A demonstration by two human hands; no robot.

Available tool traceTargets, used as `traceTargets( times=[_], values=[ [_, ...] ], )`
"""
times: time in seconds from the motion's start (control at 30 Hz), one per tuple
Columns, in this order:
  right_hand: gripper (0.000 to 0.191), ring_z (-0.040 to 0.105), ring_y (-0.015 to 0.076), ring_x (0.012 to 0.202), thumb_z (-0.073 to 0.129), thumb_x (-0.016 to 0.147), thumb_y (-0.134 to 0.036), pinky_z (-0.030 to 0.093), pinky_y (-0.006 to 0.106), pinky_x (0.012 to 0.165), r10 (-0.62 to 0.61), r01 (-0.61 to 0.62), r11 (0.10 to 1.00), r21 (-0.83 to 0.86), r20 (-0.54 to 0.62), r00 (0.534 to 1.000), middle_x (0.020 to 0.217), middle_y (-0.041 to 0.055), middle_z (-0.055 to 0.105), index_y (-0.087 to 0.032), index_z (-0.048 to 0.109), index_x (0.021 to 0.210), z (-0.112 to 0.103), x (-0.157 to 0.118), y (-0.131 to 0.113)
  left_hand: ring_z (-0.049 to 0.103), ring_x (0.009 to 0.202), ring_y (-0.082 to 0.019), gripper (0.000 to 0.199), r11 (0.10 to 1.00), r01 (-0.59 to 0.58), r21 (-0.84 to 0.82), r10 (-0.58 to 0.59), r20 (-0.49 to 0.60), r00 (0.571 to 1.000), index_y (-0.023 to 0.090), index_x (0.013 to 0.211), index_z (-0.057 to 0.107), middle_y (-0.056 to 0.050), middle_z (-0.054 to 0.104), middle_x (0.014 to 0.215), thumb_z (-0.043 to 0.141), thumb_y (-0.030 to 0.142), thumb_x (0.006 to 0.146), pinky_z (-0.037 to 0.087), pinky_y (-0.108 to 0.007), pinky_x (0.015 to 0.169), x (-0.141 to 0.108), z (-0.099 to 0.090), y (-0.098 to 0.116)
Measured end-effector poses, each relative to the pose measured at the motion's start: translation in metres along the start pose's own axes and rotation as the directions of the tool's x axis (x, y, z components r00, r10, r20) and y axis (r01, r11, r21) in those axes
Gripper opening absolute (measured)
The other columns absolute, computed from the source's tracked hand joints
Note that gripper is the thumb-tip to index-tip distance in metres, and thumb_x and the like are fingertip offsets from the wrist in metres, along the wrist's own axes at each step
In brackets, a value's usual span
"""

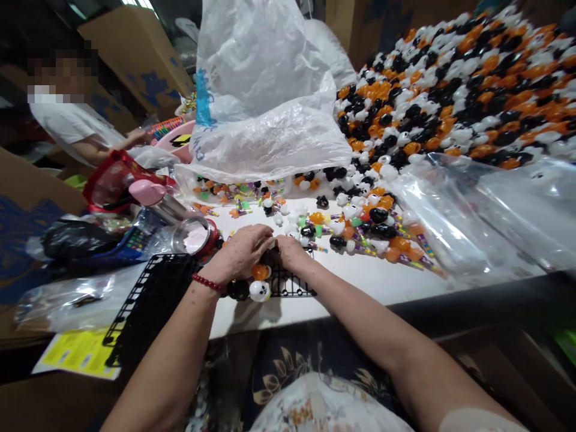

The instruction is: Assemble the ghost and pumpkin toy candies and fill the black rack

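Note:
My left hand (240, 251), with a red bead bracelet, bends over a black grid rack (293, 284) on the white table. Its fingers meet those of my right hand (288, 252) above the rack. A small whitish piece shows between the two hands, too little to name. Below my left palm sit an orange topper (261, 272), a white skull topper (260, 291) and a black topper (238, 290). What my fingertips grip is hidden. Colourful sticks with toppers (360, 246) lie right of my right hand.
A large heap of orange, black and white toppers (450, 90) rises at the back right. Clear bags (445, 216) lie before it. Stacked black racks (153, 300), a metal bowl (194, 237) and a person (76, 126) are at left.

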State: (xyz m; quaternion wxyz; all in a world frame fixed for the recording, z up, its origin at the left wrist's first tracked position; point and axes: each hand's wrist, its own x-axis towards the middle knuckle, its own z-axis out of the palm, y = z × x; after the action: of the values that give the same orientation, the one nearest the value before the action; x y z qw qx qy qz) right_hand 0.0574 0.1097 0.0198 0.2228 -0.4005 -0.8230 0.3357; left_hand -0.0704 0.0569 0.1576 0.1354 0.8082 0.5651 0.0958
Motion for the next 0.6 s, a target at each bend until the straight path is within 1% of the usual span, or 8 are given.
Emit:
traceTargets(
  times=[0.07, 0.13, 0.2, 0.33, 0.43, 0.5, 0.57, 0.6],
  values=[
    [0.013, 0.061, 0.0188, 0.081, 0.06, 0.084, -0.022, 0.042, 0.025, 0.07, 0.002, -0.003, 0.999, -0.045, -0.018, 1.0, 0.09, 0.0074, 0.069, -0.017, 0.067, 0.094, 0.001, -0.002, -0.001, 0.063, 0.088, -0.02, 0.026, 0.999, 0.049, -0.025, -0.048, 0.007, 0.999, 0.019, 0.099, 0.063, -0.006, 0.069, 0.097, 0.043, 0.036, 0.094, 0.05, -0.031, 0.078, 0.001, 0.0, -0.002],
    [0.013, 0.061, 0.0188, 0.082, 0.058, 0.085, -0.02, 0.042, 0.025, 0.07, -0.008, 0.006, 0.997, -0.073, -0.033, 0.999, 0.092, 0.0071, 0.068, -0.018, 0.067, 0.094, 0.002, -0.003, -0.001, 0.063, 0.081, -0.018, 0.023, 0.996, 0.077, -0.034, -0.077, 0.013, 0.997, 0.02, 0.096, 0.063, -0.004, 0.069, 0.089, 0.046, 0.034, 0.091, 0.05, -0.028, 0.072, 0.003, -0.001, -0.003],
    [0.013, 0.061, 0.0189, 0.083, 0.056, 0.086, -0.02, 0.042, 0.025, 0.071, -0.024, 0.021, 0.997, -0.069, -0.039, 0.999, 0.092, 0.0064, 0.068, -0.018, 0.067, 0.094, 0.003, -0.003, -0.002, 0.062, 0.08, -0.017, 0.021, 0.998, 0.056, -0.04, -0.056, 0.01, 0.998, 0.02, 0.094, 0.064, -0.003, 0.069, 0.089, 0.047, 0.032, 0.09, 0.049, -0.028, 0.073, 0.005, -0.001, -0.005],
    [0.014, 0.06, 0.0185, 0.084, 0.056, 0.088, -0.02, 0.044, 0.025, 0.074, -0.04, 0.038, 0.998, -0.051, -0.037, 0.999, 0.093, 0.0056, 0.067, -0.017, 0.067, 0.096, 0.004, -0.004, -0.005, 0.062, 0.085, -0.018, 0.02, 0.998, -0.052, -0.024, 0.052, 0.017, 0.998, 0.019, 0.091, 0.067, -0.005, 0.069, 0.093, 0.048, 0.025, 0.088, 0.049, -0.028, 0.077, 0.009, 0.002, -0.007],
    [0.014, 0.06, 0.0185, 0.087, 0.056, 0.086, -0.015, 0.046, 0.026, 0.078, -0.04, 0.038, 0.998, -0.053, -0.033, 0.999, 0.096, 0.0069, 0.066, -0.016, 0.066, 0.096, -0.003, -0.012, -0.007, 0.062, 0.084, -0.019, 0.02, 0.997, -0.057, 0.057, 0.057, 0.005, 0.998, 0.018, 0.089, 0.068, -0.007, 0.069, 0.09, 0.049, 0.022, 0.088, 0.05, -0.03, 0.078, 0.012, 0.004, -0.006],
    [0.021, 0.059, 0.0196, 0.097, 0.055, 0.086, -0.011, 0.046, 0.029, 0.087, -0.087, 0.082, 0.995, -0.049, -0.099, 0.991, 0.104, 0.0092, 0.066, -0.015, 0.064, 0.104, -0.013, -0.026, -0.005, 0.063, 0.088, -0.02, 0.019, 0.994, -0.069, 0.085, 0.073, -0.043, 0.996, 0.018, 0.09, 0.069, -0.008, 0.069, 0.092, 0.049, 0.021, 0.088, 0.051, -0.033, 0.083, 0.009, 0.003, -0.003],
    [0.026, 0.055, 0.0215, 0.106, 0.053, 0.087, -0.01, 0.044, 0.032, 0.095, -0.126, 0.11, 0.99, -0.085, -0.224, 0.966, 0.111, 0.0117, 0.063, -0.015, 0.063, 0.111, -0.027, -0.043, 0.002, 0.062, 0.097, -0.021, 0.02, 0.991, -0.102, 0.082, 0.112, -0.135, 0.984, 0.019, 0.093, 0.068, -0.009, 0.069, 0.099, 0.049, 0.022, 0.09, 0.05, -0.038, 0.091, 0.0, 0.0, 0.003],
    [0.026, 0.054, 0.0229, 0.108, 0.051, 0.088, -0.011, 0.043, 0.034, 0.097, -0.123, 0.09, 0.988, -0.126, -0.289, 0.949, 0.112, 0.013, 0.062, -0.015, 0.063, 0.111, -0.034, -0.052, 0.007, 0.062, 0.102, -0.021, 0.021, 0.99, -0.117, 0.078, 0.131, -0.195, 0.972, 0.019, 0.095, 0.068, -0.009, 0.069, 0.104, 0.048, 0.023, 0.091, 0.049, -0.04, 0.096, -0.007, -0.001, 0.008]
  ],
)
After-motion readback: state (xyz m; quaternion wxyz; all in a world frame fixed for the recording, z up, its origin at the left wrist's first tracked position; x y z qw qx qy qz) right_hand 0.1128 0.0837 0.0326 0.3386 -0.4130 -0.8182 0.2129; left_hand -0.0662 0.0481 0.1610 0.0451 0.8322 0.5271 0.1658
